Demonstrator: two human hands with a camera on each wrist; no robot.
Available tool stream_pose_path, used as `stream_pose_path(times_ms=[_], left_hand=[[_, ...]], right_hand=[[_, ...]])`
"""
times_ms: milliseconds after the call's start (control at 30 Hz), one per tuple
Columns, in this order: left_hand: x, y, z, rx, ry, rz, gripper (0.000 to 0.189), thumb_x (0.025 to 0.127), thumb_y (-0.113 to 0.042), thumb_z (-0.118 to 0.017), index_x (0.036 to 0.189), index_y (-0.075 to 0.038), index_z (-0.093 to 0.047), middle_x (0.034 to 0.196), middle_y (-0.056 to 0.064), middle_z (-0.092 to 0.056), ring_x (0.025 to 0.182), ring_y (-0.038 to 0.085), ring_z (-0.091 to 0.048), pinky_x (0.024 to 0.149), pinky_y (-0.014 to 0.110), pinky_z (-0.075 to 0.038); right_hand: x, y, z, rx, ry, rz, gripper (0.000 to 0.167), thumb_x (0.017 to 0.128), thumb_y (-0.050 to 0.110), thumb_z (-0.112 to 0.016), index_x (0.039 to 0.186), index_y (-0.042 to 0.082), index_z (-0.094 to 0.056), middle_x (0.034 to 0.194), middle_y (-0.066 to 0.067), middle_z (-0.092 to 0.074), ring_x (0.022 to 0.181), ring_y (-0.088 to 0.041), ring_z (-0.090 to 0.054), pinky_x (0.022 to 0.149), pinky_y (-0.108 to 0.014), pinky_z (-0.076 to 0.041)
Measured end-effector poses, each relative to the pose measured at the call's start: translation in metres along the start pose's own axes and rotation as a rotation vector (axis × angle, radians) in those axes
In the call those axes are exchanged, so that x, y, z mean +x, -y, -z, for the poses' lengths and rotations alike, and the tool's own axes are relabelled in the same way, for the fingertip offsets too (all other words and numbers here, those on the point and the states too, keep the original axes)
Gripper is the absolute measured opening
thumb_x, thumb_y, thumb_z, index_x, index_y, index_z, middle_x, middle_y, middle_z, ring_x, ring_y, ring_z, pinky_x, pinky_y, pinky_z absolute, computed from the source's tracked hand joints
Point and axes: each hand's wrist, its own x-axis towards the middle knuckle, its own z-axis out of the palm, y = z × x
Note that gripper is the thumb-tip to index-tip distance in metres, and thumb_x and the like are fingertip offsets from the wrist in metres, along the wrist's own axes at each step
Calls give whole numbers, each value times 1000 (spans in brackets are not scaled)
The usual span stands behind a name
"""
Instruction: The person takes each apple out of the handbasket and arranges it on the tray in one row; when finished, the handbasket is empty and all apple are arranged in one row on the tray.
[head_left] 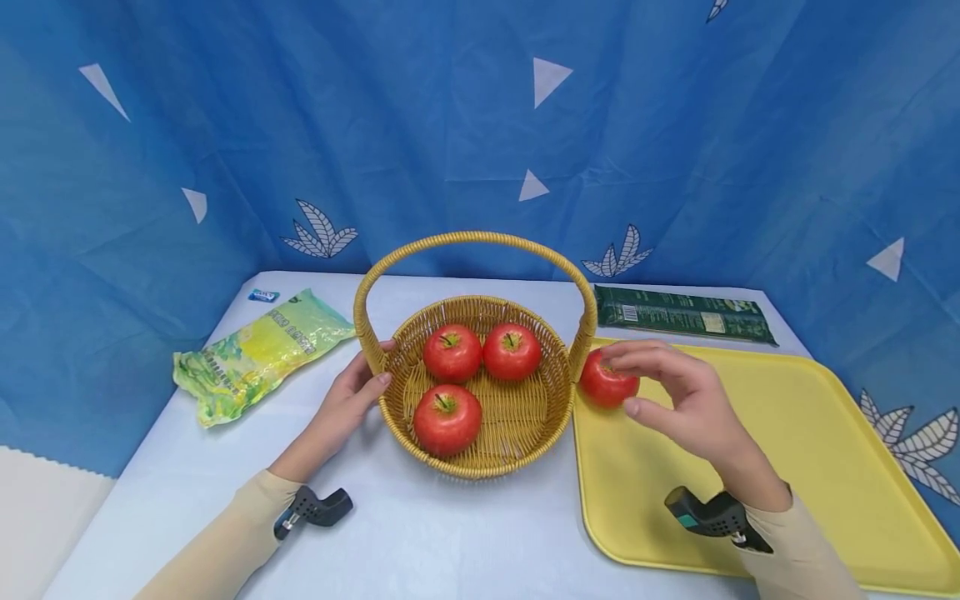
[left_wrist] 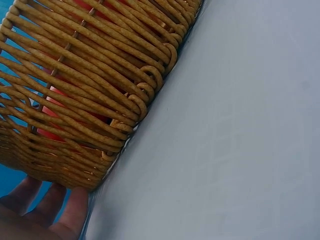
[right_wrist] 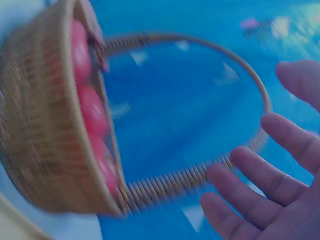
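Note:
A yellow woven basket (head_left: 517, 421) with a tall arched handle (head_left: 471, 238) holds three red apples (head_left: 447, 419). My left hand (head_left: 352, 396) grips its left side at the foot of the handle, thumb near the rim. Fingers (left_wrist: 75, 212) lie against the woven wall in the left wrist view. Right of the basket, another red apple (head_left: 600, 383) sits at the back left corner of a yellow tray (head_left: 720, 467). Over that apple is my right hand (head_left: 686, 396), fingers loosely bent, thumb apart, nothing in its grasp; it partly hides the apple.
A green and yellow bag (head_left: 262, 354) lies left of the basket, with a small blue packet (head_left: 263, 296) behind it. Behind the tray lies a long dark green package (head_left: 686, 312). A blue curtain (head_left: 450, 125) hangs at the back of the white table (head_left: 390, 542).

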Motion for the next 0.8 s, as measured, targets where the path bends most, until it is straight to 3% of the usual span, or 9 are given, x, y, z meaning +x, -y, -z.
stream_pose_path(times_ms=[167, 333, 500, 800], left_hand=[[-1, 0, 1, -1, -3, 4, 50, 107, -16, -49, 155, -8, -37, 161, 25, -37, 145, 45, -41, 97, 14, -50], [0, 2, 0, -3, -1, 12, 50, 107, -17, -50, 155, -8, -37, 162, 24, -36, 146, 45, -40, 97, 14, -50], [0, 2, -1, -1, -2, 10, 50, 107, -15, -49, 155, -8, -38, 162, 24, -36, 147, 44, -40, 98, 11, -47], [0, 2, 0, 6, -3, -2, 50, 107, -15, -49, 155, -8, -38, 162, 23, -36, 147, 44, -39, 101, 16, -48]], right_hand=[[11, 5, -37, -183, 180, -45, 42, 78, -4, -78, 117, 12, -72, 125, -2, -72, 118, -7, -63, 95, -23, -56], [23, 7, -78, -209, 265, -152, 35, 86, 14, -79, 120, 15, -71, 125, -3, -71, 116, -15, -64, 92, -35, -60], [37, 0, -116, -197, 269, -229, 42, 87, 20, -78, 127, 12, -68, 131, -3, -68, 118, -21, -64, 95, -44, -60], [57, -10, -157, -244, 238, -333, 47, 85, 23, -76, 130, 15, -65, 134, 2, -64, 122, -15, -59, 102, -40, -56]])
